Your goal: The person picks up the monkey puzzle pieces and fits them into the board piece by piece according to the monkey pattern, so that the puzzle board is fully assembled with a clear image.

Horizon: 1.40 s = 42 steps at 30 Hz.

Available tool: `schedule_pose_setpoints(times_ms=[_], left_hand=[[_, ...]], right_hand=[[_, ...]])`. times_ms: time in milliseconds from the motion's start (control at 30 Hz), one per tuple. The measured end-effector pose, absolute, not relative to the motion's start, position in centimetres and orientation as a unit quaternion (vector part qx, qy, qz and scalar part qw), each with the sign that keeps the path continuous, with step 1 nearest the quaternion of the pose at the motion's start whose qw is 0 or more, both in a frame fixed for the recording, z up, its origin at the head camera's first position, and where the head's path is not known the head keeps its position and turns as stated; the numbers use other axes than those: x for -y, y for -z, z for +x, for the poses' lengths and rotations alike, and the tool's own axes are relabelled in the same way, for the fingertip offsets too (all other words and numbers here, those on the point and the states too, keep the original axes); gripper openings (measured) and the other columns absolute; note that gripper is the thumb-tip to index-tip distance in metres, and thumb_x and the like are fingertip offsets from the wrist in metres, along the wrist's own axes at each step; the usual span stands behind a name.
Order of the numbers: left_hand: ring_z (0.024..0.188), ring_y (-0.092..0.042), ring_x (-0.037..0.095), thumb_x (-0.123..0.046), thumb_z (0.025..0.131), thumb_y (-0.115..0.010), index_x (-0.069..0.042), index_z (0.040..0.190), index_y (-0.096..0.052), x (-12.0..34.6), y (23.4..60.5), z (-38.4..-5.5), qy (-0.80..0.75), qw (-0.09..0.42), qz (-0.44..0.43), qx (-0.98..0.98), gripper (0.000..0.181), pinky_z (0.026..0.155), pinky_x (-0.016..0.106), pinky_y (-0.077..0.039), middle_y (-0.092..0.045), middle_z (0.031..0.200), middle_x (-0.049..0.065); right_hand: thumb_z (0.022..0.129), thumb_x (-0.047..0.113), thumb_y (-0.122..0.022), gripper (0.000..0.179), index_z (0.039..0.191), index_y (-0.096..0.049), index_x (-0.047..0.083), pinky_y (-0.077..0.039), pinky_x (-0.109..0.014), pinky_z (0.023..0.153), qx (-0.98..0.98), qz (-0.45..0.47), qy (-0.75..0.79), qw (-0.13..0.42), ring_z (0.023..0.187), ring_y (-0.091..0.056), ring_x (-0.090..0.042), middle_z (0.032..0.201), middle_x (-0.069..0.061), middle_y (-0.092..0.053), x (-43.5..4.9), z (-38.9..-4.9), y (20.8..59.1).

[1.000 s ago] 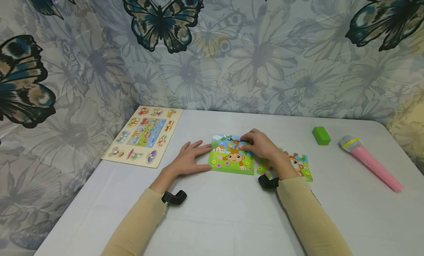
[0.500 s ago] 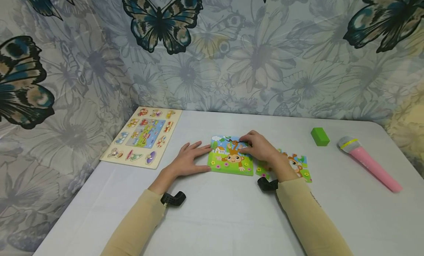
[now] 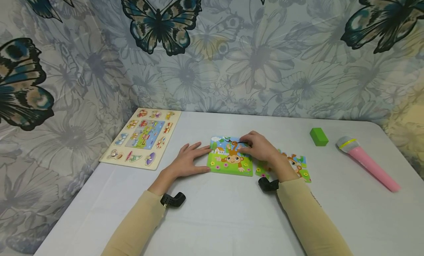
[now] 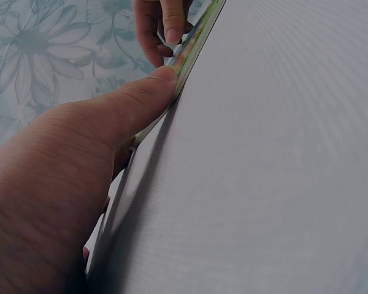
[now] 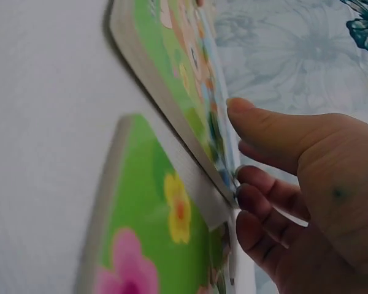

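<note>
A monkey jigsaw puzzle (image 3: 228, 164) lies flat on the white table, its lower picture fully visible in the head view. My left hand (image 3: 189, 162) rests at its left edge, thumb and fingers spread and fairly straight. In the left wrist view, the left thumb (image 4: 141, 101) touches the puzzle's edge. My right hand (image 3: 261, 146) grips the upper right part of the puzzle with bent fingers and thumb, covering that corner. Close to the right, a second monkey picture (image 3: 299, 167) in jigsaw pieces lies partly under the right wrist; its flowered corner (image 5: 147, 214) shows in the right wrist view.
A wooden peg puzzle board (image 3: 155, 143) with several small figures lies at the back left. At the right are a green block (image 3: 319, 137) and a pink toy microphone (image 3: 371, 165). A butterfly-patterned cloth (image 3: 232, 64) hangs behind the table (image 3: 212, 219).
Both hands keep their places on the puzzle. The whole head view has shifted very slightly; nothing on the table has visibly moved.
</note>
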State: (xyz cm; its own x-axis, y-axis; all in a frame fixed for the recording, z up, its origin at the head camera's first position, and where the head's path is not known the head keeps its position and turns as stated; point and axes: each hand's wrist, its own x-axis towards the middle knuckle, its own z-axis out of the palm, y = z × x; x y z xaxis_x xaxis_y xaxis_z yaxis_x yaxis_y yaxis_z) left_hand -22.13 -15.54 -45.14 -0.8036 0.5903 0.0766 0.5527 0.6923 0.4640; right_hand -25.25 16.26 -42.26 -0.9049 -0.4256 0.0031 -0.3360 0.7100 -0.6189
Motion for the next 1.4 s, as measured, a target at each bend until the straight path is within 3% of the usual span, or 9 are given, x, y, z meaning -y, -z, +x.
schedule_pose_setpoints(times_ms=[633,967,1400], left_hand=[[0.151,-0.021,0.026,-0.05,0.088,-0.074,-0.02,0.151,-0.051,15.6,45.5,-22.2,-0.239,0.033,0.312,-0.919,0.074,0.118,0.059,-0.005,-0.043,0.157,-0.005],[0.151,-0.021,0.026,-0.051,0.088,-0.074,-0.02,0.152,-0.051,15.6,45.5,-22.2,-0.232,0.031,0.313,-0.92,0.074,0.118,0.059,-0.005,-0.043,0.157,-0.005],[0.151,-0.02,0.023,-0.053,0.089,-0.07,-0.022,0.153,-0.048,15.6,45.8,-22.3,-0.223,0.031,0.311,-0.924,0.074,0.118,0.057,-0.005,-0.041,0.158,-0.008]], right_hand=[[0.098,0.019,-0.069,0.042,0.132,-0.06,-0.003,-0.048,-0.051,0.089,-0.92,-0.178,0.343,0.068,0.109,-0.056,-0.036,0.125,-0.02,-0.057,-19.5,-24.4,41.0],[0.095,0.018,-0.072,0.039,0.127,-0.063,-0.004,-0.047,-0.05,0.088,-0.925,-0.171,0.331,0.07,0.102,-0.057,-0.034,0.116,-0.019,-0.061,-21.2,-23.6,41.0],[0.093,0.021,-0.076,0.039,0.122,-0.065,-0.002,-0.045,-0.05,0.092,-0.933,-0.167,0.302,0.1,0.102,-0.054,-0.03,0.115,-0.015,-0.06,-23.2,-21.9,41.2]])
